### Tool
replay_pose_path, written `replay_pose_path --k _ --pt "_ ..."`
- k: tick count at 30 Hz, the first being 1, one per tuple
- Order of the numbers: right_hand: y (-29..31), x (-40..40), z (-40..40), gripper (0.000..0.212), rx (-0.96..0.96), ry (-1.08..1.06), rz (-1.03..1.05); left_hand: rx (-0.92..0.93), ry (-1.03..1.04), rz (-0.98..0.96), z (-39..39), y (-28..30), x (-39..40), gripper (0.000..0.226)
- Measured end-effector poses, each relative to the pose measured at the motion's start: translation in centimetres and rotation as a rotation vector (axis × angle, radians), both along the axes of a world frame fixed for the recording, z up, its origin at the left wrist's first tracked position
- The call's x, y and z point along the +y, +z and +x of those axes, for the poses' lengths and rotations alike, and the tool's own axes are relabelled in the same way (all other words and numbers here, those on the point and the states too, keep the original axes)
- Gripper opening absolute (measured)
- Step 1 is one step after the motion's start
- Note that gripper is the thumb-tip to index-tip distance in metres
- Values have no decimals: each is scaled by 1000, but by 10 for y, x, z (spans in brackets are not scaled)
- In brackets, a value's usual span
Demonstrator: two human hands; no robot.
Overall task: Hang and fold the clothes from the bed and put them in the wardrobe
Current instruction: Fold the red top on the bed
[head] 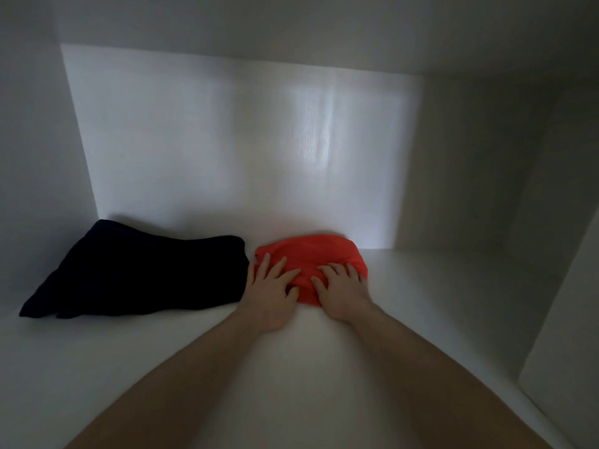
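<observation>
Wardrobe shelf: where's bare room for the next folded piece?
Free: the shelf right of the red folded garment, out to the side wall, and the front strip around the forearms. Crowded: the back-left, where the dark folded garment nearly meets the red one, both hands resting on it.

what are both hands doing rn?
Left hand: open, fingers spread, pressing the red folded garment.
Right hand: open, pressing the same garment.

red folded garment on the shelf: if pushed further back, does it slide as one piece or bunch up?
The red folded garment probably bunches: fabric already wrinkles under the left hand and right hand. It looks soft and floppy, likely light. The white shelf looks smooth, so some sliding is plausible.
</observation>
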State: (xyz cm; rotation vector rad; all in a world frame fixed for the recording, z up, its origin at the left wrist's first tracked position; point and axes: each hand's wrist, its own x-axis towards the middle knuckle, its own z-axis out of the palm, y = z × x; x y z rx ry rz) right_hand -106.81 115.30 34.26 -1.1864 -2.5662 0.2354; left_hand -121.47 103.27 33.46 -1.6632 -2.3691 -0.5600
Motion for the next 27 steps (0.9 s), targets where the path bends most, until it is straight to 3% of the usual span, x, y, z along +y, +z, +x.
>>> replay_pose_path --k 5,9,20,27 --pt "-2 0 -3 58 65 -2 14 10 81 4 2 -3 5 52" --pt "-1 -6 -1 58 164 -22 101 -85 102 -21 0 -3 10 52" --pt "-7 -37 26 75 16 -80 4 -135 117 -36 5 3 10 54" --pt "-6 -83 45 74 12 -134 -32 -51 45 148 8 5 4 50"
